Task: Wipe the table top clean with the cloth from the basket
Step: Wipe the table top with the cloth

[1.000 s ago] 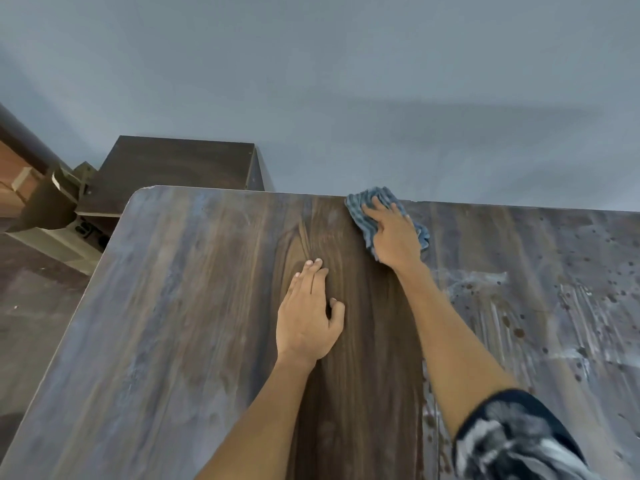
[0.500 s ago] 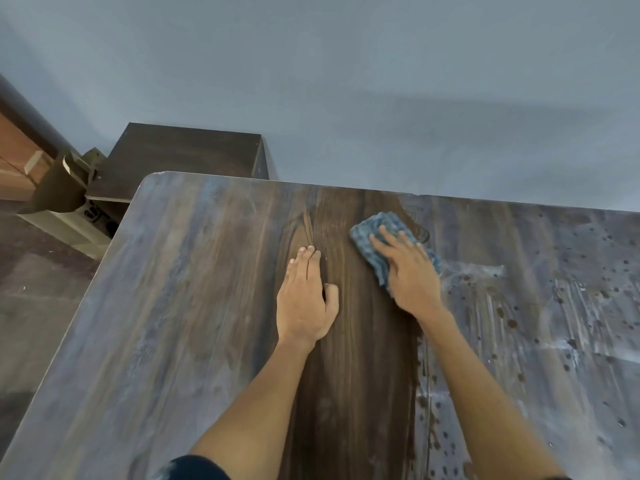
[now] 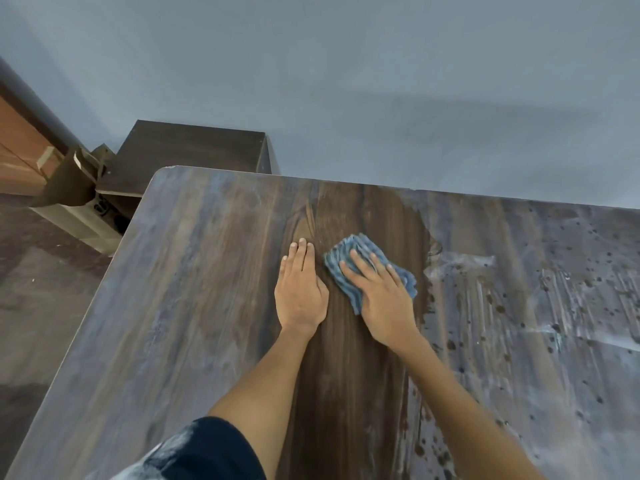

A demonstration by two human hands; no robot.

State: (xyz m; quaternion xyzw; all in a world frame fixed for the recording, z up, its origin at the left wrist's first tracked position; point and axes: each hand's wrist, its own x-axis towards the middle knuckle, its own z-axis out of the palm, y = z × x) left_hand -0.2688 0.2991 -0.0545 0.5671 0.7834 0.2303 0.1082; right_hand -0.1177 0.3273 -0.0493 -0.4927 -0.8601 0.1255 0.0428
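Head view: right hand flat, grip released, pressing the blue cloth mid-desk, left hand flat bracing beside it; keep pressure even, overlap strokes toward the spattered right side.

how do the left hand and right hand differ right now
The left hand lies bare on the table top with fingers together; the right hand presses the blue cloth with fingers spread. The left points straight away from the person; the right angles toward the left. Both lie flat on the dark wiped strip.
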